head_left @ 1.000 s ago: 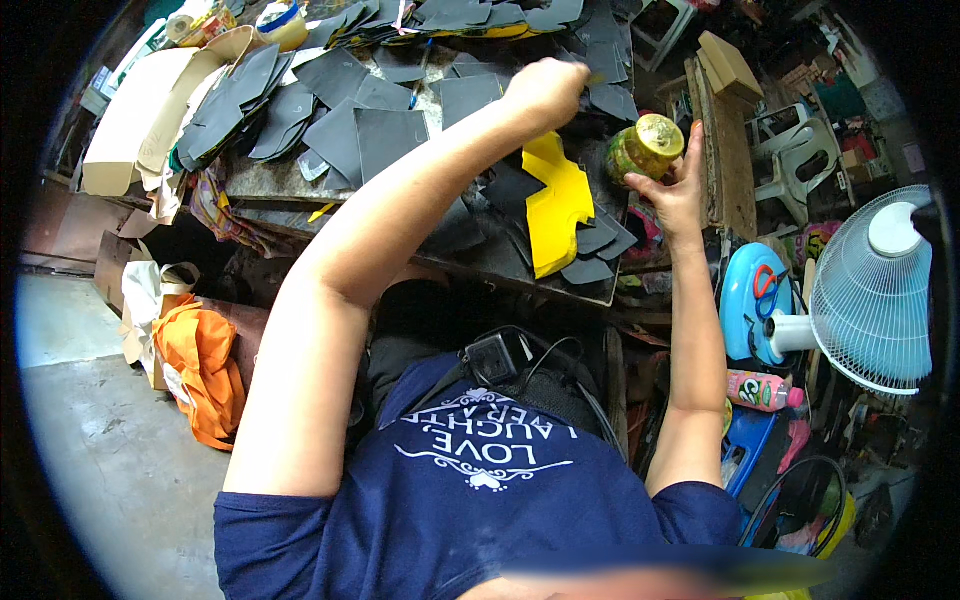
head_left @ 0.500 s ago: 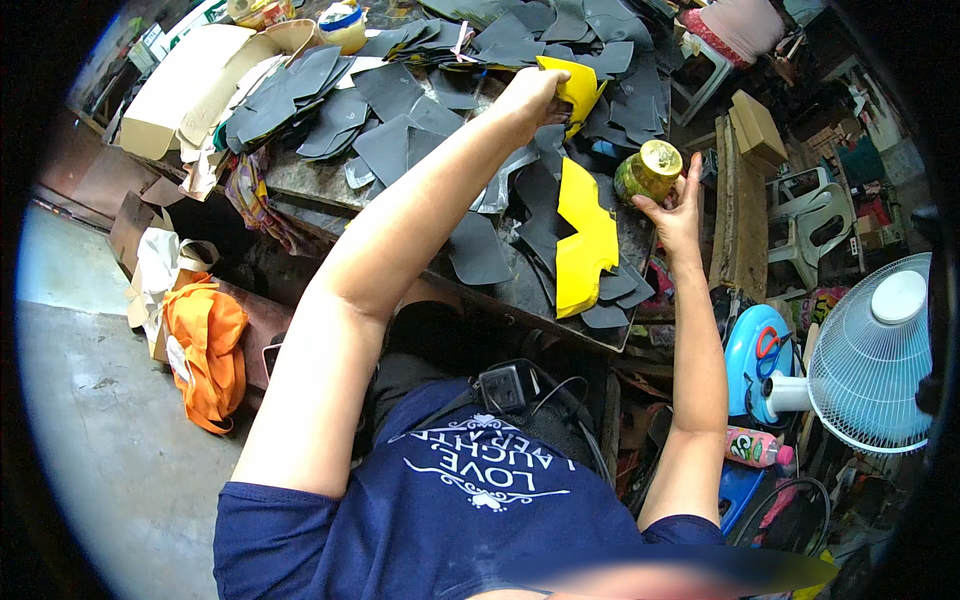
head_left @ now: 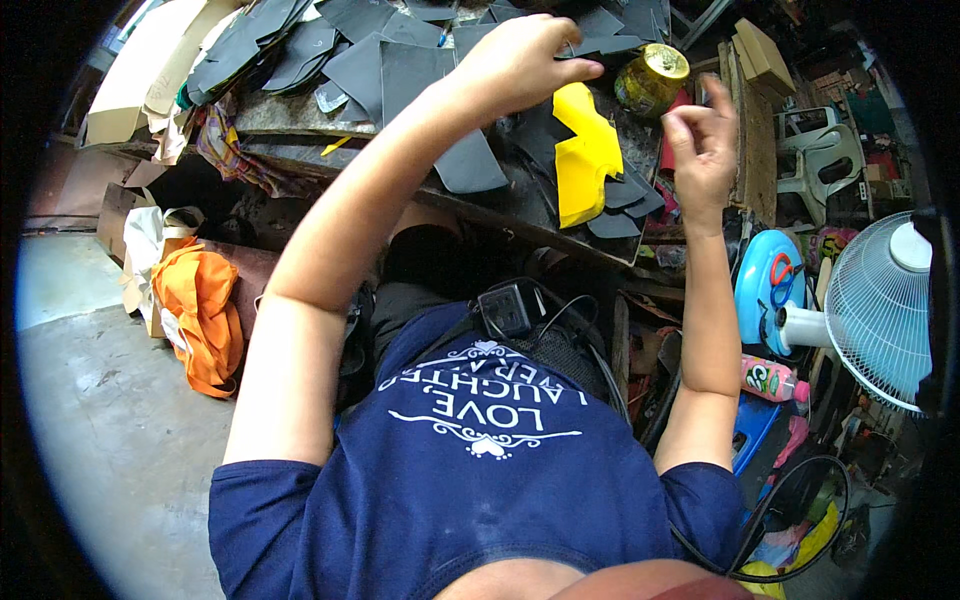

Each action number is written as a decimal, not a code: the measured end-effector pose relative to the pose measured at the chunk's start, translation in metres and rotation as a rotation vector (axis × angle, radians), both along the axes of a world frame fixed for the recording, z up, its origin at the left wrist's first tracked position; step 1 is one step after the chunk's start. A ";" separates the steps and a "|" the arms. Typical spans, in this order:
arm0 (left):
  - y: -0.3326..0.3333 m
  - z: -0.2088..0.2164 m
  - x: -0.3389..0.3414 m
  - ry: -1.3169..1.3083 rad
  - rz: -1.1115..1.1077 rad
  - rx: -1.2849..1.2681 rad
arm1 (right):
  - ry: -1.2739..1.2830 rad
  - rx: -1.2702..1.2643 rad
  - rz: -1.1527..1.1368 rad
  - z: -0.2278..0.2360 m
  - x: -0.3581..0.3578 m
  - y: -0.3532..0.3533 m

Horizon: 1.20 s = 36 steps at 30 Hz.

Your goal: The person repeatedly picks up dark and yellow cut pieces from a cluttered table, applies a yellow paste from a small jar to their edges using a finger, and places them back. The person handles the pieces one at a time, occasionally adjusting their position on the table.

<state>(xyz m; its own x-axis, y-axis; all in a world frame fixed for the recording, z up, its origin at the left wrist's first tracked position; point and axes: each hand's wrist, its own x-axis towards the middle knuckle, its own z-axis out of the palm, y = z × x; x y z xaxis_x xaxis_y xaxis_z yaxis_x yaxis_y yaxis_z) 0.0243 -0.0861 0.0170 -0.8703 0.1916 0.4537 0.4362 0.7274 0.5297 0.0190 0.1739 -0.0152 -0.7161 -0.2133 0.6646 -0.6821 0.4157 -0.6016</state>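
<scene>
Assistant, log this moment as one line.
left hand: open, over dark pieces | right hand: open, beside jar | yellow piece: near left hand

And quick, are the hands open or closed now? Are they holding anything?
Left hand: open, thumb and fingers apart, nothing seen in it.
Right hand: open, fingers loosely bent, nothing seen in it, beside the jar.
</scene>
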 end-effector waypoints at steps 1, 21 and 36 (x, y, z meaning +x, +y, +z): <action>0.003 0.000 0.014 -0.011 0.080 -0.154 | -0.099 0.078 0.095 0.000 0.008 -0.004; 0.055 -0.038 0.069 -0.233 0.145 -0.057 | -0.360 0.095 0.148 -0.018 0.033 -0.024; 0.013 -0.029 0.067 -0.078 -0.258 0.995 | -0.350 -0.426 0.228 0.021 0.033 -0.028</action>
